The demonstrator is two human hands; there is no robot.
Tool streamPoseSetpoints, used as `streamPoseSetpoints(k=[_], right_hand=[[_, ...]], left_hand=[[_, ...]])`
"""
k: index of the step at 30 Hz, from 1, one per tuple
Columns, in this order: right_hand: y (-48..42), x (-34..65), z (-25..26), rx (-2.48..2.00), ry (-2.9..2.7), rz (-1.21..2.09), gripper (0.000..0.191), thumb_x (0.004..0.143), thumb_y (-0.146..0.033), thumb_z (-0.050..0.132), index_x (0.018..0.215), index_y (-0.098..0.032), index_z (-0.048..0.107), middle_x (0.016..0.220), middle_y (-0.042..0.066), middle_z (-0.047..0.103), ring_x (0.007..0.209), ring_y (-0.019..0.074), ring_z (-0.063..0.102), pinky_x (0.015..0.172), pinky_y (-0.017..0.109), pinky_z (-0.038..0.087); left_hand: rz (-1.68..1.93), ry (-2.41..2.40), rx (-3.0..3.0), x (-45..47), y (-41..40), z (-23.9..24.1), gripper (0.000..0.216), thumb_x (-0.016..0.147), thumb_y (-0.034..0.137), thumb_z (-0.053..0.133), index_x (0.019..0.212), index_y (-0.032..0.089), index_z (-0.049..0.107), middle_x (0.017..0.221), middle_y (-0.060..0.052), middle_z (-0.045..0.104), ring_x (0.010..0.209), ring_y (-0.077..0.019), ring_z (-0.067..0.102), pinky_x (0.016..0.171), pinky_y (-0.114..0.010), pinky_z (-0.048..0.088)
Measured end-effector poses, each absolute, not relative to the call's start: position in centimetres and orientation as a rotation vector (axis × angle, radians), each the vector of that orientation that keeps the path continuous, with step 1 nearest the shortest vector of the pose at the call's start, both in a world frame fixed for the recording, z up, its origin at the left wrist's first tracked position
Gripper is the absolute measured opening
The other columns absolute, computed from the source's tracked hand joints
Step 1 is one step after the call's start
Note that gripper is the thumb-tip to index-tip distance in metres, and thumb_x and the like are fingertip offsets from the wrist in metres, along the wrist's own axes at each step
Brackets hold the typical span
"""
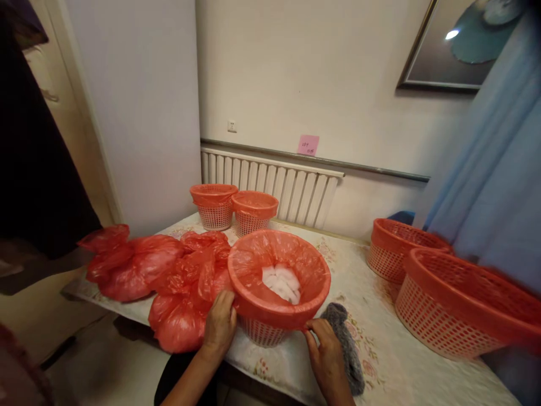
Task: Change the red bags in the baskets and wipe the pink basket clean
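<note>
In front of me stands a white lattice basket (262, 332), lined with a red plastic bag (279, 313) whose edge is folded down over the rim. Something white and soft-looking (281, 283) lies in the bottom of the liner. My left hand (221, 320) is closed at the bag's left edge, its fingertips partly hidden. On the near right side, my right hand (326, 351) pinches the bag's folded edge between thumb and fingers. A dark grey knitted-looking cloth (344, 347) lies beside my right hand.
Filled red bags (135, 268) crowd the table's left side, touching the basket. Two lined baskets (215, 211) stand at the back near a radiator (270, 180). Two more baskets (448, 316) are on the right by a blue curtain (494, 186). A flowered cloth (380, 332) covers the table.
</note>
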State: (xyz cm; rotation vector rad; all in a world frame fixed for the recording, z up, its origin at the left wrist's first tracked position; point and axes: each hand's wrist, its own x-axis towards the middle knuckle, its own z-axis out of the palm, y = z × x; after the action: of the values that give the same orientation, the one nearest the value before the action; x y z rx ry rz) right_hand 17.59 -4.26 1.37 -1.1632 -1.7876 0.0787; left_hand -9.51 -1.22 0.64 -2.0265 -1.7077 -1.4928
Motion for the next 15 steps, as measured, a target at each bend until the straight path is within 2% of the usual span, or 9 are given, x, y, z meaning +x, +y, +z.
streamPoseSetpoints(k=[4,6,8,10,12,15], right_hand=[[-5.0,18.3,2.2,-1.239,-1.585,-0.04,0.014,0.091,-0.027,0.051,0.097,-0.021,0.062,0.087,0.007,0.067,0.074,0.021,0.065,0.066,0.032,0.054],[-5.5,18.5,3.2,-1.273,-1.472,-0.164,0.024,0.09,-0.03,0.054,0.111,-0.019,0.059,0.095,0.011,0.067,0.075,0.0217,0.065,0.068,0.033,0.055],[-5.8,18.4,4.5,-1.226,-1.55,-0.266,0.037,0.089,-0.031,0.055,0.125,-0.02,0.054,0.113,0.015,0.063,0.089,0.025,0.066,0.075,0.037,0.055],[-5.7,18.0,5.8,-1.129,-1.793,-0.324,0.043,0.09,-0.032,0.053,0.132,-0.024,0.049,0.13,0.014,0.056,0.106,0.0279,0.062,0.081,0.039,0.055],[-5.0,17.5,6.7,-1.07,-1.989,-0.347,0.04,0.091,-0.03,0.049,0.13,-0.026,0.05,0.132,0.012,0.055,0.111,0.0268,0.061,0.079,0.037,0.057],[-3.3,17.2,7.4,-1.099,-2.072,-0.258,0.024,0.089,-0.027,0.048,0.11,-0.026,0.06,0.11,0.009,0.064,0.09,0.0209,0.067,0.068,0.03,0.057]], left_hand=[[-1.657,-1.863,-2.002,-8.7,-2.0,-0.8,0.027,0.081,0.011,0.038,0.102,0.018,0.054,0.103,-0.012,0.062,0.1,-0.0246,0.061,0.089,-0.043,0.052],[-1.727,-1.972,-1.968,-7.9,-2.8,-1.8,0.028,0.084,0.016,0.038,0.108,0.018,0.052,0.106,-0.014,0.061,0.1,-0.025,0.062,0.09,-0.044,0.051],[-1.734,-2.103,-2.046,-7.0,-3.9,-3.1,0.025,0.087,0.02,0.035,0.106,0.021,0.052,0.1,-0.013,0.062,0.091,-0.0241,0.064,0.086,-0.041,0.052],[-1.682,-2.147,-2.259,-6.1,-5.0,-4.7,0.026,0.087,0.022,0.034,0.106,0.024,0.053,0.104,-0.013,0.063,0.099,-0.0243,0.063,0.09,-0.04,0.05],[-1.578,-2.163,-2.528,-5.4,-5.7,-6.4,0.025,0.086,0.022,0.037,0.102,0.026,0.057,0.106,-0.011,0.065,0.103,-0.0238,0.062,0.093,-0.038,0.048],[-1.293,-2.285,-2.808,-4.8,-6.1,-8.1,0.015,0.081,0.024,0.045,0.082,0.024,0.059,0.091,-0.008,0.068,0.087,-0.0229,0.064,0.08,-0.035,0.05]])
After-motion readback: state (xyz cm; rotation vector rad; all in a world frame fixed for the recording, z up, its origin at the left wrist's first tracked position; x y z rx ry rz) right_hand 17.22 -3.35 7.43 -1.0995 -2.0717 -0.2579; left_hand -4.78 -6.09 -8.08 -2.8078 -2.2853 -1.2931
